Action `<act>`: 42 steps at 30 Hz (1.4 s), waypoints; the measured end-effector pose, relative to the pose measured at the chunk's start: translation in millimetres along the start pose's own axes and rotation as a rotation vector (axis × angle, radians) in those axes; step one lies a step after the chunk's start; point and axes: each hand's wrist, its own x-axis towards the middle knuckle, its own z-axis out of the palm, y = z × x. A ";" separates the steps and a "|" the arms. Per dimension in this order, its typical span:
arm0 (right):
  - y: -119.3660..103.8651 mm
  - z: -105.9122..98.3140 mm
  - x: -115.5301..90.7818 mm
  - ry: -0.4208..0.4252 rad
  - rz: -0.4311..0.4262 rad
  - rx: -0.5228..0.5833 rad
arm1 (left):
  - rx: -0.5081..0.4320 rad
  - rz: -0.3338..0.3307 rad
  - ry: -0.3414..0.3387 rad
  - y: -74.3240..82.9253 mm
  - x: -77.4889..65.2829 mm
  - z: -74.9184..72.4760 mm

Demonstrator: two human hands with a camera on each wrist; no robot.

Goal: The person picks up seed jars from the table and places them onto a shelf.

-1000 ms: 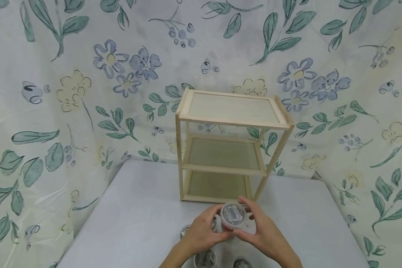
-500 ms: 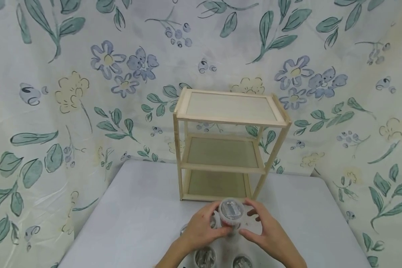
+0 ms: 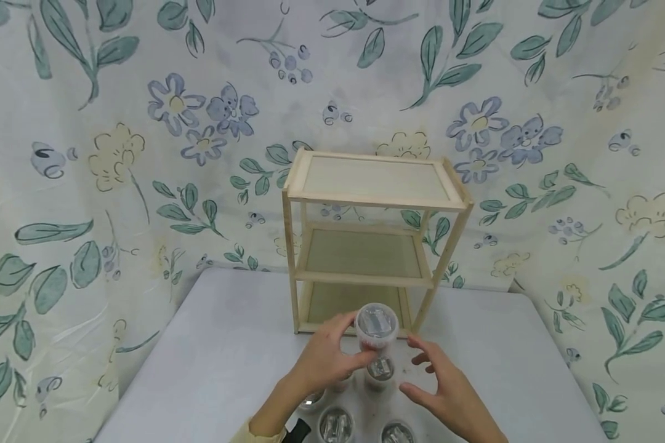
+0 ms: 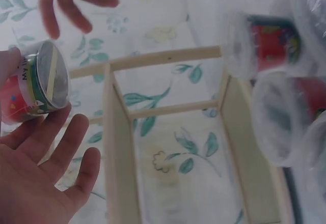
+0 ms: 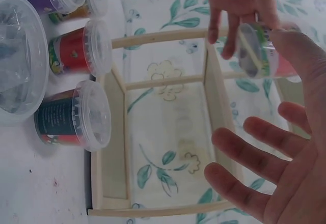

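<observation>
My left hand (image 3: 326,352) grips a small round plastic tub (image 3: 377,325) with a clear lid and a red printed label, raised in front of the wooden shelf's lowest level. In the left wrist view, the thumb and fingers of the left hand (image 4: 48,163) wrap the tub (image 4: 30,91), and a pale strip crosses its end. My right hand (image 3: 446,391) is to the right of the tub, apart from it, fingers loosely bent and holding nothing. The right wrist view has the right hand (image 5: 275,168) spread below the tub (image 5: 260,51).
A three-level wooden shelf (image 3: 366,282) stands at the back of the white table (image 3: 227,351). Several similar tubs stand near the hands, including a tub (image 3: 380,370) behind them and a tub (image 3: 335,426) in front. A floral cloth (image 3: 116,246) hangs behind.
The right hand has let go of the tub and drawn back to the right. The left hand has lifted the tub up toward the shelf, uncovering another tub below.
</observation>
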 end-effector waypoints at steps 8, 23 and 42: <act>5.1 0.9 -8.8 0.034 -0.052 0.012 | 0.009 0.127 0.055 16.0 38.3 -22.4; 6.1 -2.4 -19.0 -0.004 0.123 0.042 | 0.037 0.233 0.084 43.7 94.5 -52.7; 16.8 -2.3 -26.9 0.042 0.031 0.033 | -0.015 0.050 -0.027 96.1 199.5 -83.5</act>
